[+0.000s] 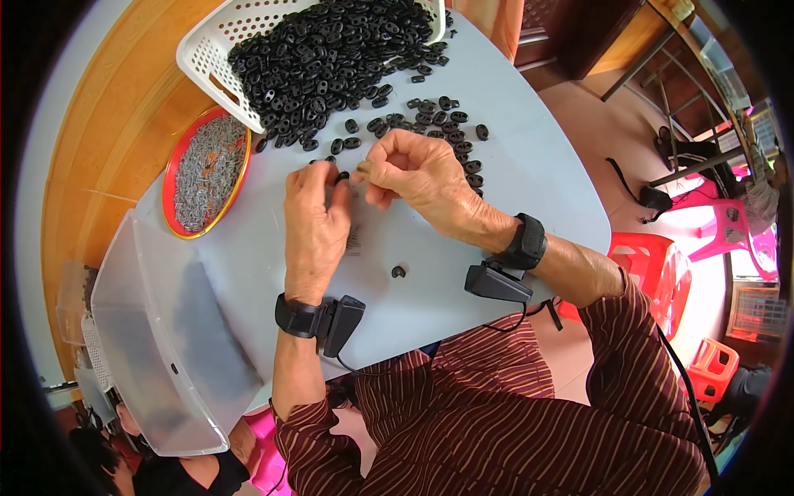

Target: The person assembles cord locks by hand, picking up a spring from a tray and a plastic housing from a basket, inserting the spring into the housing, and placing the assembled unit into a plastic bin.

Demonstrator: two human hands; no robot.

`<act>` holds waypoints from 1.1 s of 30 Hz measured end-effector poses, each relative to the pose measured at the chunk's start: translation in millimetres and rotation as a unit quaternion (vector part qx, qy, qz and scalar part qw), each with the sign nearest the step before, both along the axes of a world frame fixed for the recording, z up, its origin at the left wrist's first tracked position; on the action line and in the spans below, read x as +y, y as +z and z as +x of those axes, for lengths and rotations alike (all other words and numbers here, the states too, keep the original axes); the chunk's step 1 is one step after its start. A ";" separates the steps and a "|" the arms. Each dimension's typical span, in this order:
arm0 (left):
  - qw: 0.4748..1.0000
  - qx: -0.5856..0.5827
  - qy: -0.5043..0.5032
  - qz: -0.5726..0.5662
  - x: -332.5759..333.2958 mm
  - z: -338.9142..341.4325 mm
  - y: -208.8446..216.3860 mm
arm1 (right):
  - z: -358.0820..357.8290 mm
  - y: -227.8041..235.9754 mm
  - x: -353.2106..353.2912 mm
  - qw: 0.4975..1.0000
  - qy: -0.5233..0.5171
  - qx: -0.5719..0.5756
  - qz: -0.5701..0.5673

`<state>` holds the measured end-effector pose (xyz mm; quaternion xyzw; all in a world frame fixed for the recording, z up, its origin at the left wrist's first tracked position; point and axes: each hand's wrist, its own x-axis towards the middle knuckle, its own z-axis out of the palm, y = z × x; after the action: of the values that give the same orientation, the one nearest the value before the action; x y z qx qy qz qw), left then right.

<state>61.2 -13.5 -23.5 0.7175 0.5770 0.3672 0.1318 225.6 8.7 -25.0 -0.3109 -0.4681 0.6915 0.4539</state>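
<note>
Above the middle of the table, my left hand [318,217] is closed on a small black oval plastic piece [343,176], which shows at its fingertips. Just to its right, my right hand [420,175] pinches thumb against forefinger close to that piece; what sits in the pinch is too small to make out. Beyond both hands, many black oval pieces with two holes [331,62] spill out of a white perforated basket [207,51]. To the left stands a red bowl with a yellow rim [169,178], filled with small grey metal screws or pins [207,169].
A clear plastic bin [165,347] is at the table's left edge. One dark curved piece [399,271] lies alone on the pale table [529,165]. Red stools [653,264] stand at right. Another person's dark-clothed arm [190,471] shows at lower left.
</note>
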 end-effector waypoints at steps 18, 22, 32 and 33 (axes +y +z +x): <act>0.900 -0.388 -0.041 -0.191 -18.6 -12.8 6.5 | -3.4 -3.9 -1.0 1.000 0.022 0.004 -0.004; 0.906 -0.384 -0.054 -0.173 -20.2 -8.3 9.3 | -3.9 5.1 -5.6 0.999 0.037 0.001 -0.028; 0.863 -0.452 -0.054 -0.220 -20.4 -9.9 7.7 | -3.1 -6.7 -1.4 0.997 0.069 0.037 0.022; 0.863 -0.452 -0.054 -0.220 -20.1 -11.6 7.4 | -2.5 -5.8 -1.6 0.997 0.069 0.037 0.022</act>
<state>49.6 -33.6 -16.1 0.4553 0.4804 0.5072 0.5520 223.0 7.0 -30.8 -0.2418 -0.4868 0.7217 0.4287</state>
